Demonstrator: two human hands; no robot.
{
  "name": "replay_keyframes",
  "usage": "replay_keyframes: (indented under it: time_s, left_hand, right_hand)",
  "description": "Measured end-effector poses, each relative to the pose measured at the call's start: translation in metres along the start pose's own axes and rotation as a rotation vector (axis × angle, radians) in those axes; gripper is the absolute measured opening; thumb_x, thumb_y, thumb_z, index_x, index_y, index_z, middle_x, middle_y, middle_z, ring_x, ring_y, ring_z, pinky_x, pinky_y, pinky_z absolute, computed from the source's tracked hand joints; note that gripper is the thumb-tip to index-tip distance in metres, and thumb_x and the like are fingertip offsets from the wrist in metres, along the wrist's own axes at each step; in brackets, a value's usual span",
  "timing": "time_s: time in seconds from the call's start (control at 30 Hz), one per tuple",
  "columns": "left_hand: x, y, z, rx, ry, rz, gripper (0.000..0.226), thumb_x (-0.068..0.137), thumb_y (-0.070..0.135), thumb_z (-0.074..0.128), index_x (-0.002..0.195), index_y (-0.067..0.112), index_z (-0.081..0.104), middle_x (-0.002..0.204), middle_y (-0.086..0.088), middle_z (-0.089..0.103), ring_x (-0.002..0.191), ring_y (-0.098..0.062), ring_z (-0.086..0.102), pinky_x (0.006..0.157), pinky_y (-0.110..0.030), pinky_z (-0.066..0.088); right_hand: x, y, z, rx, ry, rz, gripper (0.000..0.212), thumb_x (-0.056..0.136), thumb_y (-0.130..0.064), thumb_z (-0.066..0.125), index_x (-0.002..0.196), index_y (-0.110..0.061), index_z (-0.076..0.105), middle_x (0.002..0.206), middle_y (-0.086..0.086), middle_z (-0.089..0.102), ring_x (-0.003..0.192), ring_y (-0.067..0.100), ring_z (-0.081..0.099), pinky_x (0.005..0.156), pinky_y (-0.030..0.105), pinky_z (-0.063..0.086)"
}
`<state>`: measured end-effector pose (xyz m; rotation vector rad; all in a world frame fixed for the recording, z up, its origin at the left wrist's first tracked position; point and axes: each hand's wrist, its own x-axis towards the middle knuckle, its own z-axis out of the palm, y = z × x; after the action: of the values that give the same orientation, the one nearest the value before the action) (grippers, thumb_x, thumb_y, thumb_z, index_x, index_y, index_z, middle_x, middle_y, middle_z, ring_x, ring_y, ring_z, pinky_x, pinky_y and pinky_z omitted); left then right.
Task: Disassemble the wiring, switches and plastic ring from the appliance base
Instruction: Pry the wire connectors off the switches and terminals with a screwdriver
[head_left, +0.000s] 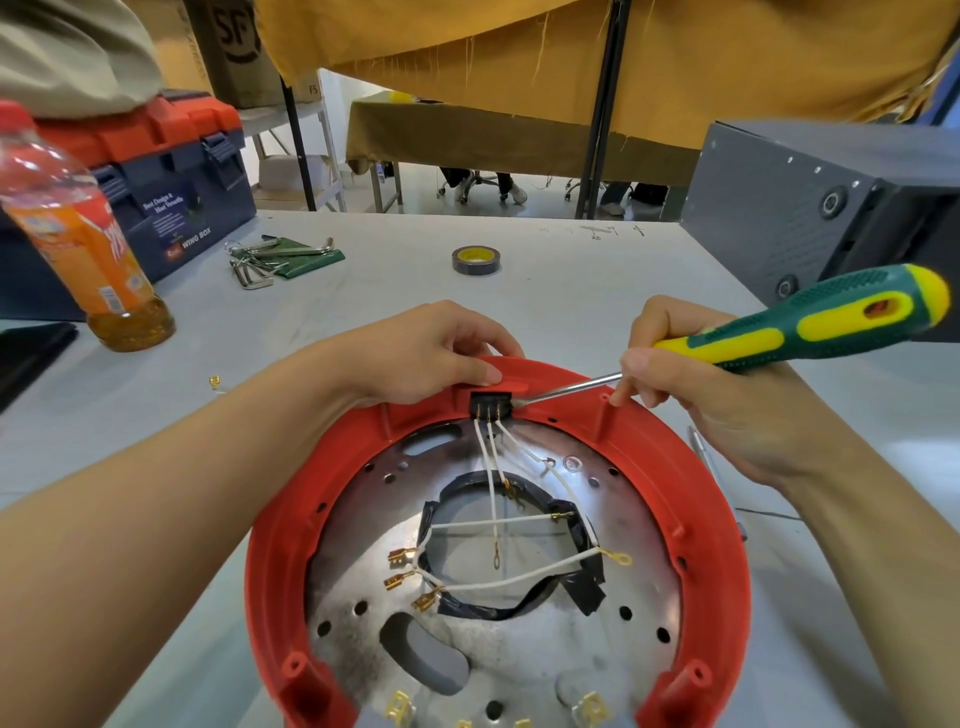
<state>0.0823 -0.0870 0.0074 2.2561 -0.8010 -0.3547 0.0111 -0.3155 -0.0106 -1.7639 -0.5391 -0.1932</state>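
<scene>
Red ring (711, 519), silver plate (363, 519) and white wires (493, 493) are showing on a pale grey worktop (363, 270).

The plate is shining silver with dark sooty smudges, and black tape (587, 590) is edging its centre hole; the wires are ending in brass-gold terminals (400, 560) and running from a black switch block (490, 404). The screwdriver (810, 322) is showing a dark green handle with yellow patches and a steel shaft. The bottle (78, 228) is wearing an orange label and red cap, the toolbox (171, 171) is navy with an orange-red lid, the tape roll (475, 260) is dark with a yellow core, and mustard-yellow cloth (571, 41) is hanging behind.
</scene>
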Motion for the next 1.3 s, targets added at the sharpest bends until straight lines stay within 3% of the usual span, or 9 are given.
replay_keyframes:
  time_s: [0.27, 0.5, 0.8, 1.1, 1.3]
  left_hand:
    - [0.000, 0.000, 0.000, 0.002, -0.004, -0.001, 0.020, 0.093, 0.010, 0.057, 0.108, 0.018, 0.067, 0.098, -0.023, 0.067, 0.095, -0.041, 0.060, 0.092, -0.054, 0.045]
    - [0.001, 0.000, 0.001, 0.007, 0.009, 0.004, 0.019, 0.092, 0.009, 0.058, 0.107, 0.016, 0.067, 0.097, -0.025, 0.067, 0.095, -0.043, 0.058, 0.093, -0.055, 0.044]
    - [0.001, 0.001, 0.001, 0.015, 0.013, 0.003, 0.019, 0.092, 0.009, 0.058, 0.106, 0.016, 0.068, 0.097, -0.025, 0.067, 0.094, -0.042, 0.059, 0.093, -0.054, 0.044]
    - [0.002, 0.001, 0.001, 0.027, 0.011, 0.004, 0.019, 0.092, 0.009, 0.057, 0.106, 0.017, 0.068, 0.097, -0.025, 0.067, 0.095, -0.043, 0.058, 0.094, -0.054, 0.043]
    - [0.002, 0.000, 0.001, 0.033, 0.011, 0.017, 0.018, 0.092, 0.009, 0.058, 0.106, 0.016, 0.067, 0.097, -0.027, 0.066, 0.092, -0.043, 0.058, 0.093, -0.054, 0.043]
  right_hand:
    - [-0.001, 0.003, 0.000, 0.023, 0.004, 0.003, 0.018, 0.074, -0.034, 0.063, 0.062, -0.024, 0.057, 0.056, -0.001, 0.053, 0.069, 0.014, 0.066, 0.064, 0.014, 0.045]
    - [-0.001, -0.001, 0.001, -0.026, 0.005, -0.003, 0.021, 0.074, -0.034, 0.063, 0.061, -0.020, 0.054, 0.061, 0.020, 0.054, 0.066, 0.009, 0.064, 0.063, 0.012, 0.044]
    - [0.008, 0.004, 0.001, 0.102, -0.003, 0.049, 0.019, 0.072, -0.033, 0.063, 0.058, -0.024, 0.053, 0.053, -0.002, 0.047, 0.059, 0.017, 0.047, 0.062, 0.016, 0.043]
    - [0.017, 0.013, 0.002, 0.331, 0.034, 0.127, 0.025, 0.076, -0.010, 0.058, 0.053, -0.017, 0.052, 0.056, -0.001, 0.042, 0.048, 0.010, 0.038, 0.054, 0.019, 0.042]
    - [0.020, 0.014, 0.005, 0.458, 0.088, 0.177, 0.024, 0.077, -0.008, 0.053, 0.054, -0.012, 0.047, 0.055, -0.003, 0.044, 0.045, 0.009, 0.033, 0.049, 0.019, 0.038]
